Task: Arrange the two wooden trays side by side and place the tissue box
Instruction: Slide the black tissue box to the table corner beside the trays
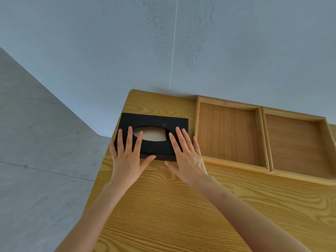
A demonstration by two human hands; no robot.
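The tissue box [160, 122] is black, flat and wide, with an oval opening on top where pale tissue shows. It lies on the wooden table [181, 206], near the table's far left corner, directly under both hands. The left hand [127, 157] rests flat on the left part of the box top, fingers spread and stretched forward, the thumb pointing along the near edge. The right hand [187, 157] lies in the same way on the right part, fingers spread, thumb low beside the near edge. Neither hand closes around the box; they press or rest on it from above.

I judge the box to be light and rather stiff at the edges, but the top around the opening is probably thin and may bend under pressure. It would be safer to hold it at the two short sides or by the near and far walls, not over the hole. It may slide easily on the smooth wood.

Just to the right of the right hand stands the first tray [229, 135], and the second tray [298, 142] touches it on the far right side. Both appear empty and already side by side. The first tray's left wall is very near the box, so it limits movement to the right. Beyond the hands is the grey wall [163, 42]; to the left of the left hand the table ends above the floor [36, 142].
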